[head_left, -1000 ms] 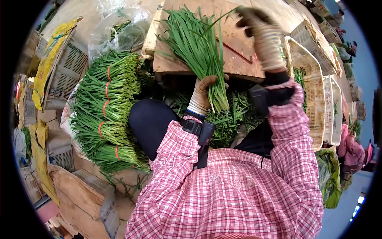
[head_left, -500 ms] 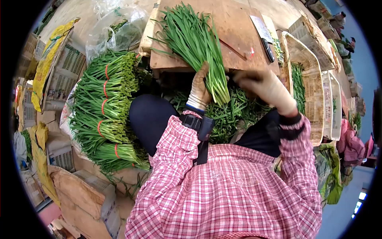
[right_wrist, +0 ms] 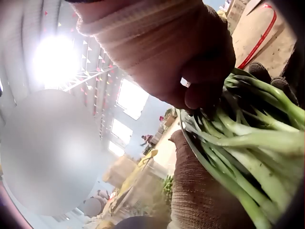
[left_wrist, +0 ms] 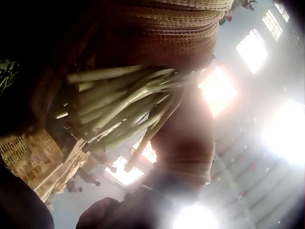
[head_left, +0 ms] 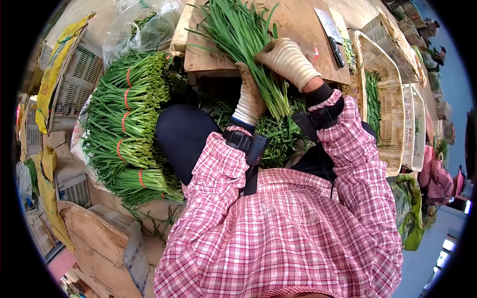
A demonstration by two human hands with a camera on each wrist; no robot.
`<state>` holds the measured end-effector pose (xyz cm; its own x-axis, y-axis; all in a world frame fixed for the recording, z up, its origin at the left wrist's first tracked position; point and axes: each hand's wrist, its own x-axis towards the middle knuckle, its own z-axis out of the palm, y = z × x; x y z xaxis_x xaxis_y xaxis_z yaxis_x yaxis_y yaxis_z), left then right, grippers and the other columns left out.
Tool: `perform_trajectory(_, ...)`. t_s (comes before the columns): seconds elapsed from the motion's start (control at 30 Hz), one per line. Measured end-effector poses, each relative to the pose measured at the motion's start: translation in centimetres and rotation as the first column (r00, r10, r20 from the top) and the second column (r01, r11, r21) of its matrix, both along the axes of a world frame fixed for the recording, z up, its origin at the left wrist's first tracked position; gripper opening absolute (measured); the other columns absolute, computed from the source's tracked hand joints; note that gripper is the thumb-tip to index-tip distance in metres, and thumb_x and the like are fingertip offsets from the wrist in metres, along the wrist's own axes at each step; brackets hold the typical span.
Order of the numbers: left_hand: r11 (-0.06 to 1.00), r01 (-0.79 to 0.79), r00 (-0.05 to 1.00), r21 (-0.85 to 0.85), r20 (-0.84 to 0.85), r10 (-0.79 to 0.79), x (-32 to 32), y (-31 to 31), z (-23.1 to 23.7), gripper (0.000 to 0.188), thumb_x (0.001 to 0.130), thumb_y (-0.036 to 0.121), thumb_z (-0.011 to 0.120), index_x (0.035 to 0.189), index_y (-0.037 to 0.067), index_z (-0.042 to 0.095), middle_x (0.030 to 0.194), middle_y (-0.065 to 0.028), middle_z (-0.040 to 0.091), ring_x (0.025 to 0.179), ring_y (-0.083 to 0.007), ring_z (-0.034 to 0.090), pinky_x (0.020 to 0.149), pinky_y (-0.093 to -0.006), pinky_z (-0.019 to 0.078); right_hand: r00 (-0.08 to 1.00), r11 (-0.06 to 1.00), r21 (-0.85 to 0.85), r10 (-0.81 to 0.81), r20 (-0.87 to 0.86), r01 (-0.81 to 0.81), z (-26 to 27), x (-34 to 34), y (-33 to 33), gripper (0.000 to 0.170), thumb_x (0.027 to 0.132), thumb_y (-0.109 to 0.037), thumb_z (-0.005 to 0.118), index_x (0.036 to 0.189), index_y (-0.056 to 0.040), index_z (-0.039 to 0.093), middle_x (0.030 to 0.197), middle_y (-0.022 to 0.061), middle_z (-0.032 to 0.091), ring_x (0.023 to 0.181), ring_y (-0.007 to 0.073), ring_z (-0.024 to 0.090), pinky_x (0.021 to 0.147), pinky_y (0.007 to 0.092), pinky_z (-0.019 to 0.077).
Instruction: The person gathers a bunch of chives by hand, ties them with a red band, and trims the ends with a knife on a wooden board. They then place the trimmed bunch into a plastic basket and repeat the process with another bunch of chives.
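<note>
- Bunch of greens (head_left: pixel 244 47) lies slantwise across the near edge of the bench (head_left: pixel 300 30), leaves over the wood, pale stem ends (head_left: pixel 282 108) jutting past it.
- Left hand (head_left: pixel 252 94) is clamped round the stems; the right hand (head_left: pixel 281 55) curls its fingers in at the bunch's side, apparently pinching it, though what lies between those fingertips is hidden.
- For this tidying, as I judge it, the left grip should be firm enough to stop slipping, yet light enough not to bruise.
- Best for the right to take only stray or poor leaves, drawing them along their length rather than across the bunch.
- Levelling the ends looks worthwhile: the left wrist view shows them staggered, some poking well out, which the head view flattens.
- Right wrist view alone reveals left fingertips (right_wrist: pixel 259 72) beyond the stems, and clearly shows a red strip (right_wrist: pixel 263 42) on the bench.
- Only the head view includes the knife (head_left: pixel 334 48) and banded bundles (head_left: pixel 131 124).
</note>
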<state>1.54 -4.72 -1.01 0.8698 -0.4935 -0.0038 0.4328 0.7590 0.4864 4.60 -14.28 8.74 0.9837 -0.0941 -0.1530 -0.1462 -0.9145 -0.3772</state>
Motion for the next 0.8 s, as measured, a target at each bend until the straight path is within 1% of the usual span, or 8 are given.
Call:
perform_trajectory(0.07,0.994,0.087,0.996,-0.069,0.023,-0.086,0.1,0.3,-0.6,0.097,0.078,0.082,0.028,0.140,0.008,0.032,0.136,-0.0110,0.043,0.121,-0.0254,0.045,0.102,-0.0412,0.0386,0.981,0.905,0.425,-0.102,0.164,0.023,-0.8,-0.5,-0.5,0.034,0.081,-0.027,0.068,0.095,0.0044,0.067,0.074,0.0094,0.069,0.064,0.0165,0.064,0.064,0.0300,0.0518)
perform_trajectory(0.13,0.974,0.087,0.996,-0.210,0.021,-0.084,0.1,0.3,-0.9,0.080,0.086,0.070,0.041,0.136,0.007,0.039,0.130,-0.0116,0.050,0.116,-0.0257,0.050,0.099,-0.0412,0.0418,0.953,0.891,0.454,-0.111,0.282,-0.031,-0.7,-1.9,-0.8,0.029,0.083,-0.024,0.066,0.093,0.0028,0.067,0.081,0.0076,0.069,0.069,0.0099,0.063,0.062,0.0250,0.0493)
perform_trajectory(0.2,0.989,0.029,0.997,-0.145,-0.061,-0.038,0.0,0.0,-0.9,0.061,0.086,0.050,0.061,0.126,0.005,0.049,0.109,-0.0083,0.061,0.098,-0.0224,0.061,0.085,-0.0377,0.0525,0.934,0.574,0.815,-0.246,0.261,-0.076,0.1,-3.5,-0.6,0.021,0.083,-0.018,0.064,0.087,0.0026,0.067,0.080,0.0084,0.070,0.073,0.0126,0.065,0.067,0.0265,0.0503)
perform_trajectory(0.4,0.972,0.074,0.976,-0.223,-0.185,-0.117,0.6,0.5,-1.4,0.035,0.086,0.013,0.060,0.119,0.001,0.055,0.100,-0.0107,0.064,0.086,-0.0231,0.064,0.075,-0.0349,0.0569,0.953,0.379,0.923,-0.250,0.173,-0.069,2.6,-8.9,-1.6,0.013,0.091,-0.015,0.059,0.092,-0.0017,0.061,0.075,0.0055,0.067,0.064,0.0079,0.059,0.059,0.0199,0.0458)
perform_trajectory(0.6,0.985,0.000,0.980,-0.170,-0.197,-0.034,0.8,0.2,-1.5,0.037,0.086,0.013,0.061,0.120,0.000,0.054,0.093,-0.0128,0.064,0.078,-0.0247,0.065,0.070,-0.0375,0.0584,0.902,-0.020,1.000,0.431,0.027,-0.020,6.6,-17.3,-6.1,0.011,0.083,-0.008,0.063,0.082,0.0021,0.062,0.074,0.0106,0.066,0.070,0.0168,0.065,0.062,0.0260,0.0505)
perform_trajectory(0.63,0.973,0.014,0.979,-0.229,-0.195,-0.060,0.8,0.1,-1.5,0.038,0.085,0.013,0.062,0.120,0.000,0.054,0.091,-0.0127,0.065,0.080,-0.0251,0.065,0.071,-0.0371,0.0580,0.780,0.334,0.915,0.624,-0.033,-0.229,8.3,-15.8,-7.0,0.017,0.082,-0.012,0.065,0.085,0.0055,0.064,0.081,0.0145,0.067,0.078,0.0227,0.067,0.070,0.0299,0.0518)
perform_trajectory(0.73,0.973,0.066,0.986,-0.220,-0.138,-0.097,0.5,0.2,-1.2,0.045,0.088,0.024,0.057,0.125,0.001,0.050,0.099,-0.0159,0.064,0.089,-0.0268,0.064,0.085,-0.0375,0.0536,0.999,0.900,0.433,-0.054,-0.006,0.051,3.9,-13.8,-4.8,0.046,0.081,-0.030,0.070,0.105,0.0074,0.061,0.099,0.0176,0.067,0.091,0.0219,0.064,0.080,0.0307,0.0489)
perform_trajectory(0.8,0.985,0.063,0.975,-0.163,-0.201,-0.096,0.1,-0.2,-0.7,0.053,0.090,0.039,0.055,0.126,0.001,0.049,0.107,-0.0164,0.063,0.098,-0.0288,0.061,0.091,-0.0407,0.0494,0.999,0.966,0.253,-0.052,-0.001,0.051,-0.6,-11.3,-4.6,0.044,0.085,-0.028,0.065,0.111,0.0056,0.057,0.100,0.0112,0.066,0.091,0.0160,0.061,0.080,0.0298,0.0473)
